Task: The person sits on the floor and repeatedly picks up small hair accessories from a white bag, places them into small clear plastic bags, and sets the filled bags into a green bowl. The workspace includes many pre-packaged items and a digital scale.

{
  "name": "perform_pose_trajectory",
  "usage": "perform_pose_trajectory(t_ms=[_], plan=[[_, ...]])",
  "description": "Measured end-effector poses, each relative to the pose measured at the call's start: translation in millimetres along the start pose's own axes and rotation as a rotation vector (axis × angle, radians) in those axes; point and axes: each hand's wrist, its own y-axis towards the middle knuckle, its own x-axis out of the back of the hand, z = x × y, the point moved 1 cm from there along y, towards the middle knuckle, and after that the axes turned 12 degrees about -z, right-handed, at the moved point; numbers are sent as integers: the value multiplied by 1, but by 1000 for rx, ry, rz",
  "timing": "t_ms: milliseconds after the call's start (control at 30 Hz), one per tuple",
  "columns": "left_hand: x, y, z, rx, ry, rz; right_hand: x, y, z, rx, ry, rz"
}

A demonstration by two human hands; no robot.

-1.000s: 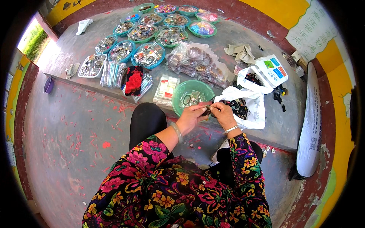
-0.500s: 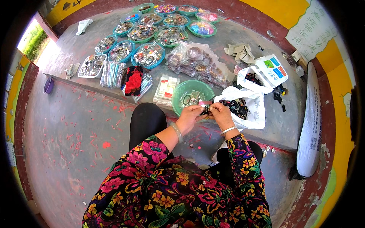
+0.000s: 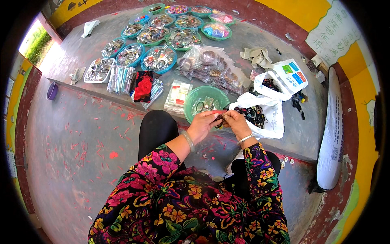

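Note:
My left hand (image 3: 203, 125) and my right hand (image 3: 238, 123) meet with fingers pinched on a small dark corded item (image 3: 219, 117), its exact kind too small to tell. A thin red strip (image 3: 217, 112) shows at the fingertips, beside that item. Just behind my hands sits a green plastic basin (image 3: 187, 105) holding a few clear packets (image 3: 209, 103), one with a dark ring-shaped piece in it. To the right of my right hand, an opened white plastic bag (image 3: 274, 118) is filled with dark corded pieces (image 3: 256, 115).
Packets of flat cards (image 3: 177, 93) lie left of the basin, near a black pouch with a red flower (image 3: 143, 87). Bagged beads (image 3: 209, 65) are piled behind it. Several filled basins (image 3: 173, 65) cover the raised platform (image 3: 239, 40), whose front edge is by my knees.
The pinkish-red piece at my fingertips was a wider flat patch and now shows as a narrower strip. My fingers have shifted slightly around the dark item; both hands keep their place.

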Motion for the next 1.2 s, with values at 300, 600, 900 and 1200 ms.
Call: perform_pose_trajectory(t_ms=[300, 600, 900, 1200], plan=[[5, 3, 2, 4, 14, -62, -1, -5, 10, 208, -163, -107], [4, 3, 1, 11, -4, -55, 4, 0, 2, 48, 93, -45], [7, 7, 7, 5, -24, -97, -3, -16, 32, 755, -526, -420], [15, 16, 24, -30, 207, -82, -20, -28, 36, 1093, -766, -341]])
